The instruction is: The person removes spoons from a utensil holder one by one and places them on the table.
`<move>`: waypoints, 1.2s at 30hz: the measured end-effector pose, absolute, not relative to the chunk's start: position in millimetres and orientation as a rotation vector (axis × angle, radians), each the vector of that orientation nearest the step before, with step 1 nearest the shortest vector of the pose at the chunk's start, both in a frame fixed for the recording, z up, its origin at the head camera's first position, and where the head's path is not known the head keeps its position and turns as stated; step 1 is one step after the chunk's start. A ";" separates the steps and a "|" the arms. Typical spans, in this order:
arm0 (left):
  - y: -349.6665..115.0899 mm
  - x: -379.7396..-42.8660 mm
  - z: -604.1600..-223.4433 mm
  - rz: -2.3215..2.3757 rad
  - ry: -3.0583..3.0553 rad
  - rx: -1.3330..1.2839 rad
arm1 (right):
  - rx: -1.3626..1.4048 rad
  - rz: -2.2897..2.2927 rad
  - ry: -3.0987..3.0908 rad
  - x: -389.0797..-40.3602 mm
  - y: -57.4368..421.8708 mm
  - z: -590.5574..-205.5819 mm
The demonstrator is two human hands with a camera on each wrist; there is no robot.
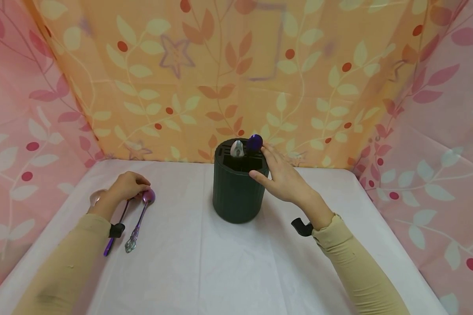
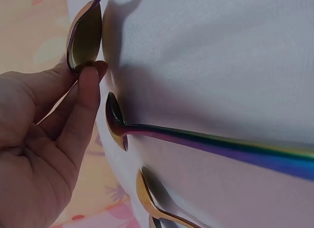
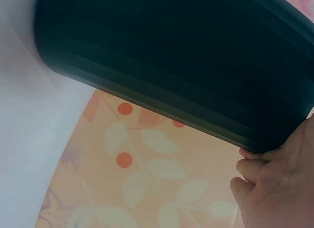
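I have the left hand [image 1: 126, 186] with thumb and fingertips pinched together on the bowl tip of a purple spoon [image 1: 150, 197], its ornate handle running back from the fingertips over the white-covered counter [image 1: 228, 271]. I can't tell whether that bowl is clear of the cloth. A rainbow spoon [image 2: 221, 145] lies just beside the pinch, with a gold spoon [image 2: 143, 191] farther from the fingertips. My right hand [image 1: 285, 180] is spread, thumb and fingers laid against the rim of the dark green holder [image 1: 238, 197], which stands upright to that hand's left. A silver utensil [image 1: 237, 148] and a dark blue spoon [image 1: 255, 142] stand in it, the blue one just beside the fingertips.

I'd want the left pads farther onto the bowl: polished metal held only at its tip could swivel under the handle's weight. Any lift should go straight up, so the black wrist mount [image 1: 117, 230] doesn't drag the rainbow spoon. On the right, light pressure should do; pushing sideways that high could tip the holder.
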State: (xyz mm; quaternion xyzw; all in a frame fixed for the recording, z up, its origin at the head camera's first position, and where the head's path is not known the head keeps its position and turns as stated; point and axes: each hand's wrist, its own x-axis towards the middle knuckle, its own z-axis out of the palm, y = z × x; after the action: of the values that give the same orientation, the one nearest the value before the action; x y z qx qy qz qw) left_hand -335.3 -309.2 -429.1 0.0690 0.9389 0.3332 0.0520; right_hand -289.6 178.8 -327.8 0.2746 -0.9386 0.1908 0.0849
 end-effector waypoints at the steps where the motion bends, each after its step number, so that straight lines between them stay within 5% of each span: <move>1: -309.5 -335.3 -429.8 1.006 2.865 0.214 | 0.818 0.570 -2.799 -289.3 178.6 -327.6; 36: -285.3 -314.5 -401.0 0.976 3.035 0.339 | 0.817 0.578 -2.805 -288.4 178.6 -327.7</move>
State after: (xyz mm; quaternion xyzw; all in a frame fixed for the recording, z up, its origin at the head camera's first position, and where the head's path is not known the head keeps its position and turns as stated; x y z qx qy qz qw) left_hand -314.5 -285.3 -401.0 0.1057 0.9462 0.3043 -0.0321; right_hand -288.4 178.6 -327.7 0.2733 -0.9387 0.1936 0.0816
